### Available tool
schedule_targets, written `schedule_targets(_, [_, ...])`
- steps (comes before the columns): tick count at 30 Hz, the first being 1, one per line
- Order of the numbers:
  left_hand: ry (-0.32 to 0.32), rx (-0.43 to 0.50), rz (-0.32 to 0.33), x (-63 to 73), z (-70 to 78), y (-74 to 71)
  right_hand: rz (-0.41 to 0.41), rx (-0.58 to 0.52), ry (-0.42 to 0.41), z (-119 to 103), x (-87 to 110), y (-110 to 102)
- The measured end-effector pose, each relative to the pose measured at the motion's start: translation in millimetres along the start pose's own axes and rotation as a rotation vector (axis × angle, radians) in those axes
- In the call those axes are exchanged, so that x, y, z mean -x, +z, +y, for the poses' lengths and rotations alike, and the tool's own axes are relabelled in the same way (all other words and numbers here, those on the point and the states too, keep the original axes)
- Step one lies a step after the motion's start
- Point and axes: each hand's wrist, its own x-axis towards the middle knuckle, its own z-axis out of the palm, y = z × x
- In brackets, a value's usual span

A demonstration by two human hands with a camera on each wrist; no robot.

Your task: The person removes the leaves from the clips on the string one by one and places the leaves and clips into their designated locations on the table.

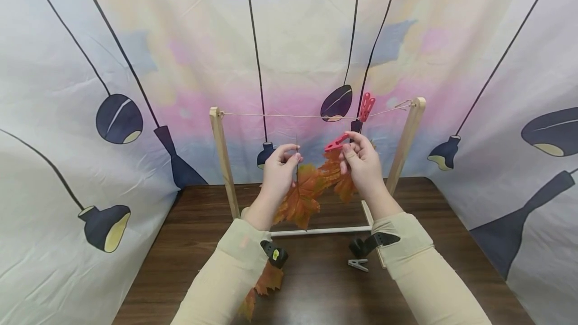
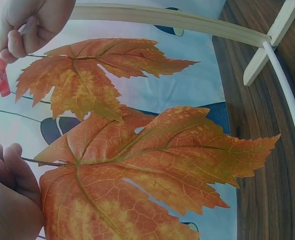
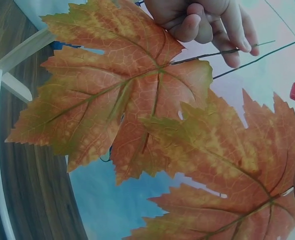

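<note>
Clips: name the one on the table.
The grey clip lies on the table; one red clip is on the string, the right hand holds the other red clip.

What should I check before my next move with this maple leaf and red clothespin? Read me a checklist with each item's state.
1. Left grip pinching the nearer maple leaf by its stem: ok.
2. Right grip holding a red clothespin: ok.
3. String strung between the left post and right post: ok.
4. Held clothespin on the string: not ok; it is off the string, in the fingers.
5. Farther maple leaf secured by the clothespin on the string: cannot tell; the right grip hides where its stem ends.
</note>
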Motion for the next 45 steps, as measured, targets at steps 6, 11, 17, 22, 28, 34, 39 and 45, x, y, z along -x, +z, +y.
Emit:
schedule_targets(6, [-0.011,0.032,0.005,2.0,-3.7,-2.3,0.007,-0.031,0.011,5.4,3.4,-0.6])
schedule_targets(11, [-0.013,0.021,-0.001,4.1,-6.0,-3.7,0.034,-0.033,0.025,9.5,6.7,-0.7])
schedule_targets(17, [-0.006,0.007,0.003,6.0,-8.8,-5.1,0.046,-0.054,0.034,16.4,11.1,-2.5])
schedule_targets(22, [-0.014,0.007,0.015,6.6,-14.6,-6.6,0.054,-0.094,0.048,23.2,14.2,-3.1])
schedule_targets(28, [-0.036,0.01,0.023,7.8,-21.6,-8.1,0.062,-0.106,0.049,30.2,17.9,-4.8])
schedule_targets(34, [-0.061,0.03,0.033,9.9,-28.1,-10.9,0.064,-0.158,0.09,36.0,22.2,-6.1])
schedule_targets(39, [-0.093,0.052,0.049,12.8,-32.6,-13.0,0.067,-0.185,0.128,41.0,26.8,-6.9])
schedule_targets(45, [-0.121,0.041,0.059,15.4,-40.2,-15.4,0.09,-0.215,0.143,47.6,33.3,-10.5])
